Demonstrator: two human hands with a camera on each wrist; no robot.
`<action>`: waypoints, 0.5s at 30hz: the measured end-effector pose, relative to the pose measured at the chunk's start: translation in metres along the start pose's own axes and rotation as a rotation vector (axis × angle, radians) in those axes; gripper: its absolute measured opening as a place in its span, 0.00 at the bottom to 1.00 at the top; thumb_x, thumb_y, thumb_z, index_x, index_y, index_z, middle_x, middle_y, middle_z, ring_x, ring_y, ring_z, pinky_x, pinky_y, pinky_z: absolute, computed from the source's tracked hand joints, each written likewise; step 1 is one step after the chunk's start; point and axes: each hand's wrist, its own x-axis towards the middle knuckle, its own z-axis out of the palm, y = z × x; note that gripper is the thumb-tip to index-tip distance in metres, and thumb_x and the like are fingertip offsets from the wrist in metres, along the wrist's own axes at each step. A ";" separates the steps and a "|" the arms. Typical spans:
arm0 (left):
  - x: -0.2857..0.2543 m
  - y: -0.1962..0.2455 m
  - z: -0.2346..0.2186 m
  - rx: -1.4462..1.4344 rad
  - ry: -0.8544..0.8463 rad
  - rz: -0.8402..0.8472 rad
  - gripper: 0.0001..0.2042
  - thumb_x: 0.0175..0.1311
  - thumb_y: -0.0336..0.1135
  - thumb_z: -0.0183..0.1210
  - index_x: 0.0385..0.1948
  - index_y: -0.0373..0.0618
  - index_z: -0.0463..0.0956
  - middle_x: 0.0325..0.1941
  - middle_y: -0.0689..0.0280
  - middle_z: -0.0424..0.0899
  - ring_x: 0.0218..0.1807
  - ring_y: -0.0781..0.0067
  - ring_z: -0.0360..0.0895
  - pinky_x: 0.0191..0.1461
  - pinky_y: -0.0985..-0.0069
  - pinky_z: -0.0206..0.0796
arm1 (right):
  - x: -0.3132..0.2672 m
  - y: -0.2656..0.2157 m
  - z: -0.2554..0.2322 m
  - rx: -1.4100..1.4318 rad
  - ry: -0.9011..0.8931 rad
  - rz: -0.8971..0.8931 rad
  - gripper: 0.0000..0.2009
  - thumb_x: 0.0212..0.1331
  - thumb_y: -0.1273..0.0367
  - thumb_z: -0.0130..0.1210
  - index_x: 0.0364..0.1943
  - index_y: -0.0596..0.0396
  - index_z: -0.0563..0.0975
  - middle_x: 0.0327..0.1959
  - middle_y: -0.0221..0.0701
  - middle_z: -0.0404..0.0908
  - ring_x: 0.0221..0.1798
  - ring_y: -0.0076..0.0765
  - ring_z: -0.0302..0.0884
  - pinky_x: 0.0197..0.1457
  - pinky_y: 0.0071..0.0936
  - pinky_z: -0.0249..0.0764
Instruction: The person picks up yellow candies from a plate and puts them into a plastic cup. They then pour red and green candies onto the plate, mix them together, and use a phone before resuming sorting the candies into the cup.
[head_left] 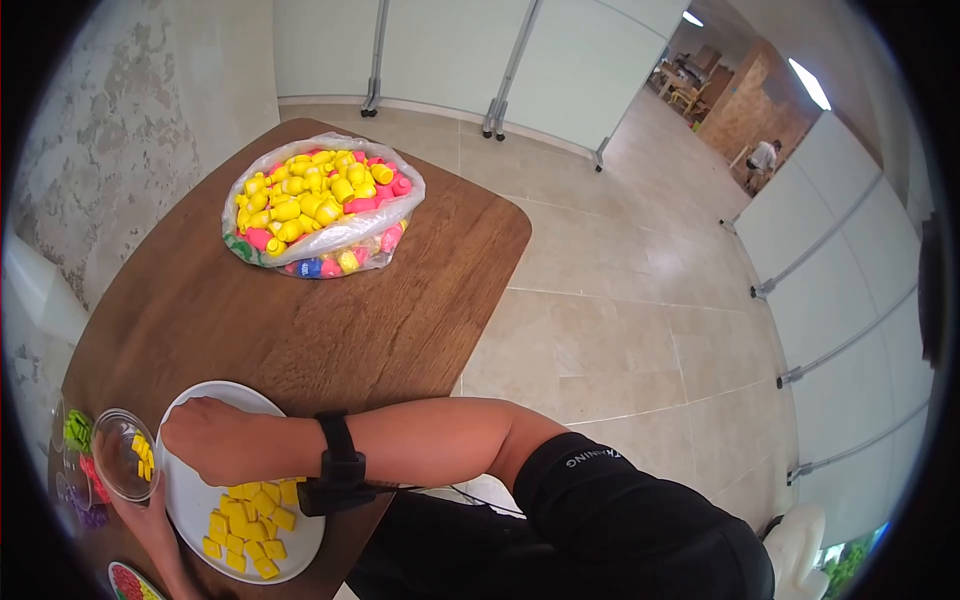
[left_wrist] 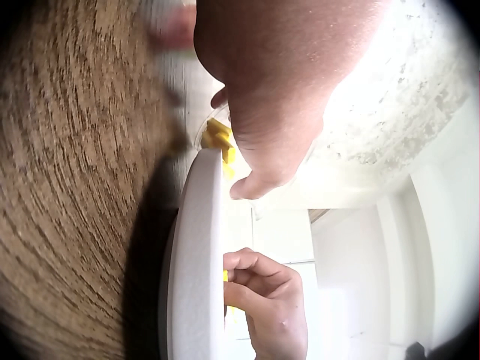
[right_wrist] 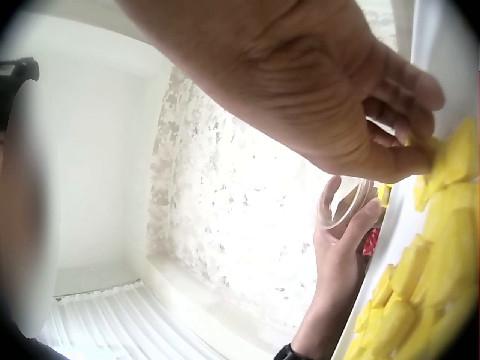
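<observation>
- Head: holds the bowl (head_left: 115,468) in the left hand (head_left: 152,525), right beside the plate (head_left: 188,515), probably for short reach; shows yellow pieces (head_left: 245,525) on the plate and more in the bowl. Brings the right hand (head_left: 215,440) over the plate; cannot tell its grip here. Shows the bag (head_left: 325,242) farther up the table (head_left: 400,335).
- Left wrist: shows the right fingertips nearly closed on a yellow piece (left_wrist: 226,276), pinched lightly, apparently to suit its small size.
- Right wrist: shows the same pinch low beside the heaped pieces; wraps left thumb and fingers round the bowl's side, seemingly for steadiness, leaving its mouth uncovered.
</observation>
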 end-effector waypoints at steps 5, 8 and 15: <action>0.001 0.001 0.000 -0.053 -0.018 0.002 0.44 0.53 0.19 0.62 0.79 0.42 0.57 0.78 0.53 0.66 0.79 0.56 0.63 0.83 0.59 0.51 | 0.001 -0.001 -0.003 0.021 -0.046 0.037 0.13 0.45 0.80 0.60 0.38 0.64 0.75 0.42 0.47 0.78 0.49 0.57 0.78 0.56 0.46 0.73; 0.001 0.002 0.001 -0.070 -0.018 -0.012 0.44 0.53 0.19 0.62 0.79 0.42 0.57 0.78 0.53 0.66 0.79 0.56 0.63 0.83 0.59 0.51 | -0.001 -0.002 -0.006 0.013 -0.049 0.023 0.12 0.46 0.79 0.60 0.38 0.63 0.75 0.42 0.47 0.78 0.49 0.56 0.78 0.56 0.47 0.72; 0.001 0.006 0.000 -0.023 -0.031 -0.015 0.44 0.54 0.20 0.63 0.79 0.43 0.57 0.78 0.54 0.66 0.79 0.57 0.63 0.81 0.59 0.52 | -0.002 0.001 0.001 -0.055 0.060 -0.028 0.11 0.49 0.78 0.60 0.36 0.60 0.73 0.42 0.45 0.75 0.49 0.55 0.75 0.56 0.46 0.71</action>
